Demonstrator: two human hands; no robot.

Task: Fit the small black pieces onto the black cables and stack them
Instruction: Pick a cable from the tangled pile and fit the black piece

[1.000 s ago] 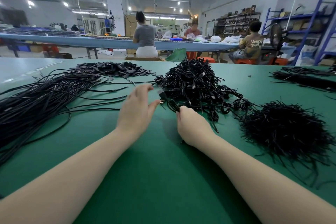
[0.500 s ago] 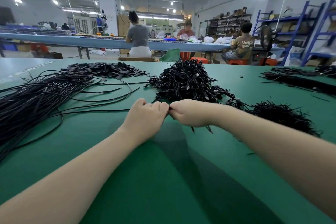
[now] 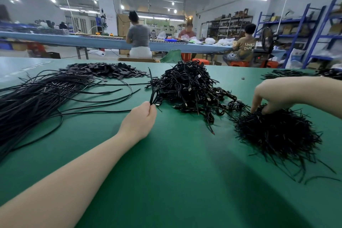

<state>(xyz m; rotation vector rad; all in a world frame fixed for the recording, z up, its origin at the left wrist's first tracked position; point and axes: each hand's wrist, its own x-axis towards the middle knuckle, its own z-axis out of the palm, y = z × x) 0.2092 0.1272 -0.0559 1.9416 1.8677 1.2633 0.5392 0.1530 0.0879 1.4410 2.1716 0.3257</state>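
pinching a looped black cable [image 3: 153, 96] at its lower end, the left hand [image 3: 141, 119] rests on the green table [image 3: 166, 181]. the loop stands up from the fingertips and leans a little away from the person, so its long axis runs from near to far. the cable is thin, dark and folded on itself; the fingers are curled together around it. it is just beside the big tangled heap of finished cables [image 3: 190, 87] in the middle. the right hand [image 3: 273, 94] reaches down into the pile of short black strips [image 3: 277, 131] on the right, fingers bent and tips in the strips; i cannot tell if they hold one. long straight cables [image 3: 37, 96] lie at the left, flat small pieces [image 3: 107, 71] behind them.
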